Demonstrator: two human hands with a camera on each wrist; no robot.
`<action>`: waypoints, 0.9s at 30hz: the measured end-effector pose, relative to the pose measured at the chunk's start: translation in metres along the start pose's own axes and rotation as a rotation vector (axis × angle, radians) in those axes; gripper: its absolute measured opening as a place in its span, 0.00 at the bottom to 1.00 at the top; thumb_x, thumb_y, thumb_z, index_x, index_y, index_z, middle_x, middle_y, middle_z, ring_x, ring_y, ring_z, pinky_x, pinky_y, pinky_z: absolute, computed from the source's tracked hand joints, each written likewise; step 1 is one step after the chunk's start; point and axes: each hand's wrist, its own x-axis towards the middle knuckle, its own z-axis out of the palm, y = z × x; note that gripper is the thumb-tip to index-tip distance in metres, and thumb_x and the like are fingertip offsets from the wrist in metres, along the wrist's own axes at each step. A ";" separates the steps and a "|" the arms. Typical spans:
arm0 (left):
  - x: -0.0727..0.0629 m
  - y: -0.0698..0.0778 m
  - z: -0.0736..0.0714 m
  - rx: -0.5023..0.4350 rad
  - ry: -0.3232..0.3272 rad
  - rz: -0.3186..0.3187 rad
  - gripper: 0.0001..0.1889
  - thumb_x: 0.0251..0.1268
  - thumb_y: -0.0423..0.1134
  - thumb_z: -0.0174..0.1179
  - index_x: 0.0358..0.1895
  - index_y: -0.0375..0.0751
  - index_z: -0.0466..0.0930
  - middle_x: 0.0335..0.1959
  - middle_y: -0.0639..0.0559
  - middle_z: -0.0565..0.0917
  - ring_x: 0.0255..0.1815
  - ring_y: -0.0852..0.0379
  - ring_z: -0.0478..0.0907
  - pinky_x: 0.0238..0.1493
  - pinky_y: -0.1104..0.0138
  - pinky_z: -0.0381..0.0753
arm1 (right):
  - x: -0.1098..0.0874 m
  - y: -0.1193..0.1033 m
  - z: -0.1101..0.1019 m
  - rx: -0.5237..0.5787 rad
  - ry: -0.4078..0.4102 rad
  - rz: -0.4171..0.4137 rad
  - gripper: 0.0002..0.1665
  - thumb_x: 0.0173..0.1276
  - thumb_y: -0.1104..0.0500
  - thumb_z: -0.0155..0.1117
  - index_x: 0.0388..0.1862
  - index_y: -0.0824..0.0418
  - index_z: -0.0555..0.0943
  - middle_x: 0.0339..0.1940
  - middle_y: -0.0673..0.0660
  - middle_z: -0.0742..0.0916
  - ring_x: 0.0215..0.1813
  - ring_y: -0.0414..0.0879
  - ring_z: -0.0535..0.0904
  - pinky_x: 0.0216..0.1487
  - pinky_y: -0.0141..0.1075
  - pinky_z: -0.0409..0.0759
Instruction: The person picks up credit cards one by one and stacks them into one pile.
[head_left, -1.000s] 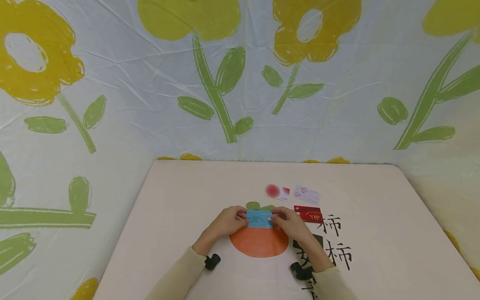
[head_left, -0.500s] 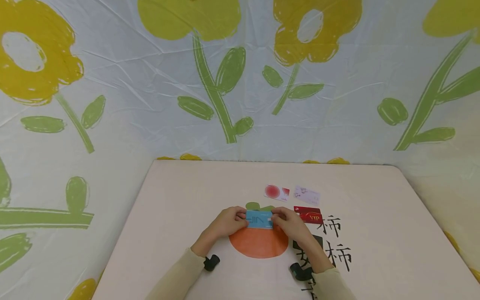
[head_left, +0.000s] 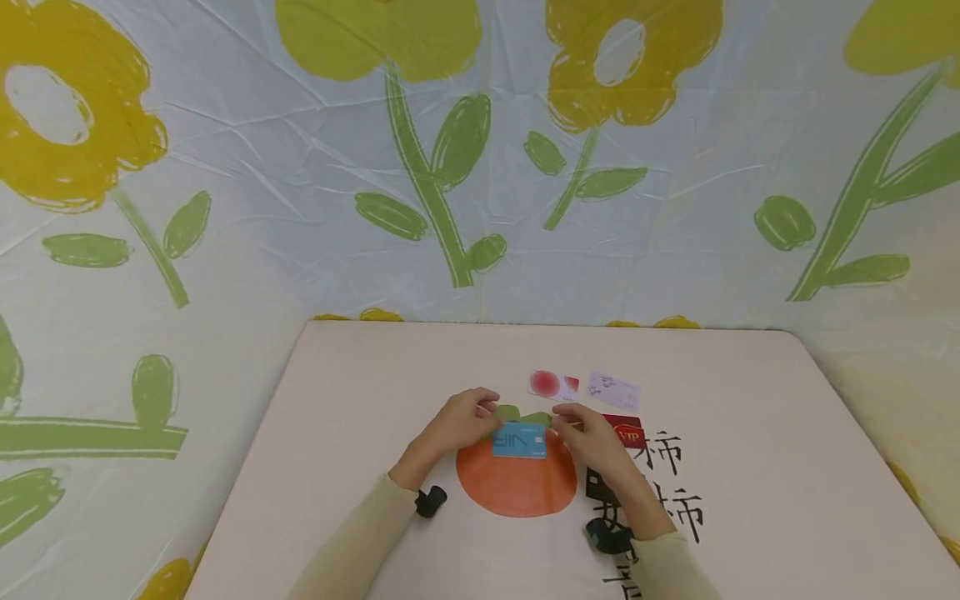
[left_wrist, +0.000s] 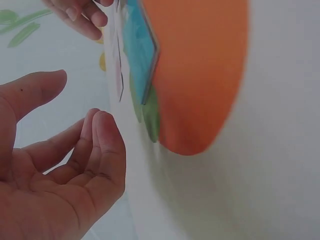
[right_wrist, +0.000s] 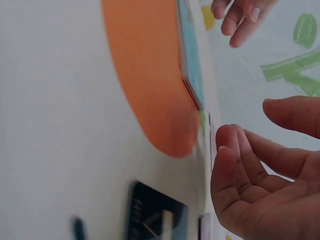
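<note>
A light blue card point(head_left: 517, 440) with VIP lettering lies over the orange persimmon print point(head_left: 517, 492) on the table. Its edge looks layered in the right wrist view, like cards stacked together. My left hand point(head_left: 463, 418) hovers by the card's left end, thumb and fingers parted, as the left wrist view shows. On the other side, my right hand point(head_left: 588, 437) is raised near the card's right end, fingers loosely bent with nothing between them. Both hands are apart from the blue card point(left_wrist: 140, 50) in the wrist views.
Beyond the hands lie a white card with a red circle point(head_left: 553, 384) and a pale purple card point(head_left: 613, 390). A red VIP card point(head_left: 628, 431) and a dark card point(head_left: 596, 486) are partly behind my right hand and arm. Floral cloth point(head_left: 480, 167) hangs behind the table point(head_left: 375, 367).
Both hands have let go of the blue card's ends and moved slightly up and outward. The card stays where it was, on the orange print.
</note>
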 end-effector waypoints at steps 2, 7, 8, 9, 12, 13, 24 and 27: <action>0.007 0.003 0.000 0.000 -0.002 0.006 0.25 0.66 0.42 0.63 0.63 0.34 0.76 0.51 0.47 0.83 0.51 0.52 0.80 0.52 0.58 0.81 | 0.003 -0.001 -0.006 -0.012 0.014 -0.008 0.21 0.75 0.59 0.59 0.63 0.66 0.78 0.49 0.60 0.83 0.49 0.55 0.79 0.46 0.42 0.83; 0.026 0.009 0.002 0.014 -0.005 0.018 0.25 0.67 0.43 0.64 0.64 0.36 0.77 0.52 0.47 0.83 0.50 0.53 0.80 0.51 0.59 0.81 | 0.013 0.000 -0.021 -0.052 0.031 -0.057 0.22 0.76 0.58 0.59 0.64 0.67 0.76 0.51 0.62 0.83 0.53 0.58 0.78 0.50 0.45 0.82; 0.031 0.010 0.003 0.017 -0.006 0.019 0.25 0.67 0.44 0.64 0.64 0.37 0.77 0.52 0.47 0.83 0.50 0.53 0.80 0.51 0.60 0.81 | 0.016 0.001 -0.023 -0.059 0.035 -0.068 0.23 0.76 0.58 0.59 0.65 0.67 0.76 0.51 0.62 0.83 0.54 0.59 0.78 0.50 0.45 0.82; 0.036 0.010 0.004 0.019 -0.007 0.019 0.25 0.67 0.44 0.65 0.64 0.37 0.77 0.52 0.48 0.83 0.50 0.53 0.80 0.51 0.60 0.81 | 0.018 0.001 -0.026 -0.063 0.037 -0.075 0.23 0.76 0.58 0.59 0.66 0.67 0.75 0.52 0.63 0.82 0.55 0.60 0.78 0.51 0.46 0.82; 0.051 0.010 0.006 0.039 -0.020 0.025 0.24 0.67 0.43 0.65 0.64 0.39 0.77 0.52 0.49 0.83 0.51 0.55 0.80 0.52 0.63 0.80 | 0.027 0.004 -0.032 -0.084 0.048 -0.098 0.24 0.76 0.59 0.59 0.66 0.68 0.74 0.53 0.65 0.82 0.56 0.63 0.78 0.51 0.49 0.82; 0.056 0.010 0.007 0.044 -0.027 0.025 0.24 0.68 0.43 0.65 0.64 0.39 0.76 0.52 0.49 0.82 0.51 0.55 0.79 0.52 0.64 0.80 | 0.030 0.005 -0.034 -0.100 0.060 -0.097 0.24 0.76 0.59 0.59 0.66 0.68 0.74 0.53 0.65 0.82 0.56 0.63 0.78 0.52 0.49 0.81; 0.097 0.007 0.019 0.165 -0.046 0.039 0.22 0.66 0.36 0.64 0.62 0.39 0.77 0.49 0.49 0.82 0.49 0.54 0.77 0.54 0.65 0.76 | 0.060 0.018 -0.040 -0.134 0.050 -0.001 0.29 0.73 0.59 0.63 0.69 0.67 0.70 0.53 0.67 0.79 0.52 0.60 0.76 0.51 0.48 0.81; 0.103 0.006 0.022 0.199 -0.054 0.035 0.23 0.64 0.36 0.64 0.62 0.40 0.77 0.46 0.50 0.80 0.47 0.55 0.75 0.53 0.65 0.75 | 0.063 0.019 -0.039 -0.154 0.048 0.013 0.30 0.72 0.59 0.64 0.69 0.67 0.69 0.52 0.67 0.79 0.47 0.58 0.76 0.47 0.45 0.81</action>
